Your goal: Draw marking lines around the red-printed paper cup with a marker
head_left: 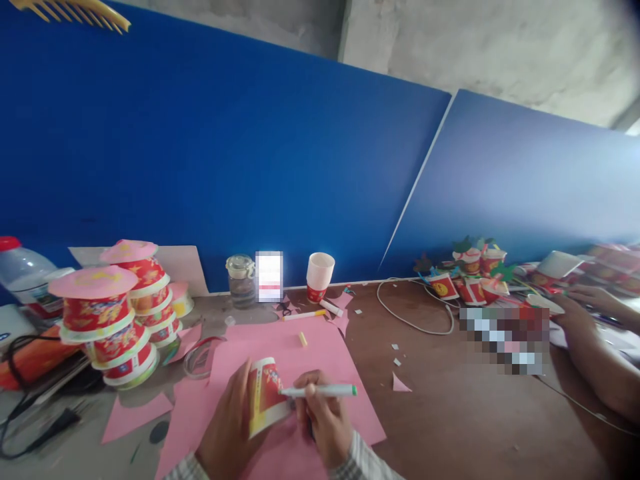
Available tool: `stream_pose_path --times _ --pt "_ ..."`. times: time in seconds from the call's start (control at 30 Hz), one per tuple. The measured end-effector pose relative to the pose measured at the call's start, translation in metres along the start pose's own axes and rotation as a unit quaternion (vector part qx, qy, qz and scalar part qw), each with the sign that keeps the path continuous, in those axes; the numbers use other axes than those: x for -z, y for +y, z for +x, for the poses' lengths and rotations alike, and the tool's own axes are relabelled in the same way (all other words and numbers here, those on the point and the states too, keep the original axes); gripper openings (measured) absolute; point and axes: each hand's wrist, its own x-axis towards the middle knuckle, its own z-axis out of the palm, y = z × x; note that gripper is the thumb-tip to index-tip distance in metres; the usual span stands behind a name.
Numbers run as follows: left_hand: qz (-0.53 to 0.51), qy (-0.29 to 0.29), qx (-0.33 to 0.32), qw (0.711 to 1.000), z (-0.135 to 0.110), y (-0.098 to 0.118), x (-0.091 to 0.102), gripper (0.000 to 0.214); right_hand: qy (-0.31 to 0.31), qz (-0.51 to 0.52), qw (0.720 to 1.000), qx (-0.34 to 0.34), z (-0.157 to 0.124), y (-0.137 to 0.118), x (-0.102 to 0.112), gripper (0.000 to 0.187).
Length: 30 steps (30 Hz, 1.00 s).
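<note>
My left hand (233, 413) is wrapped around a red, white and yellow paper cup (269, 393), which lies tilted over the pink paper (280, 343). Pinched in my right hand (323, 413) is a white marker (330, 391) with a green end. Its tip meets the cup's printed side or is very close to it; I cannot tell which. Something dark shows under my right fingers, too hidden to name. Beyond my hands, a small yellow cap (303, 339) and a yellow-and-white marker (304, 315) lie on the pink paper.
Stacked paper-bowl towers (107, 327) with pink tops stand at left, near a plastic bottle (33, 273). A glass jar (241, 280) and upright paper cups (320, 270) stand by the blue partition (250, 147). At right are decorated cups (444, 287), a cable (415, 321) and another person's arm (590, 347).
</note>
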Motion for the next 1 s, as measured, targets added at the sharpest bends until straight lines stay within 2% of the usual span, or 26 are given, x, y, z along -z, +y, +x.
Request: stream_pose_path --times 0.1,0.3,0.77,1.0 --pt "-0.041 -0.026 0.009 0.999 0.001 0.0 0.002 0.087 -0.008 -0.049 0.999 0.002 -0.005 -0.005 -0.003 0.022" --pt "-0.057 -0.035 0.02 0.998 0.001 0.001 0.003 0.089 -0.005 -0.066 0.997 0.03 -0.005 -0.01 -0.007 0.026" --pt "-0.067 -0.024 0.004 0.997 0.003 0.005 0.006 0.08 -0.007 -0.087 0.996 0.012 -0.008 -0.007 -0.009 0.029" --pt "-0.056 -0.008 -0.028 0.998 0.008 0.01 0.01 0.077 -0.011 -0.08 0.997 0.005 -0.008 -0.008 -0.01 0.029"
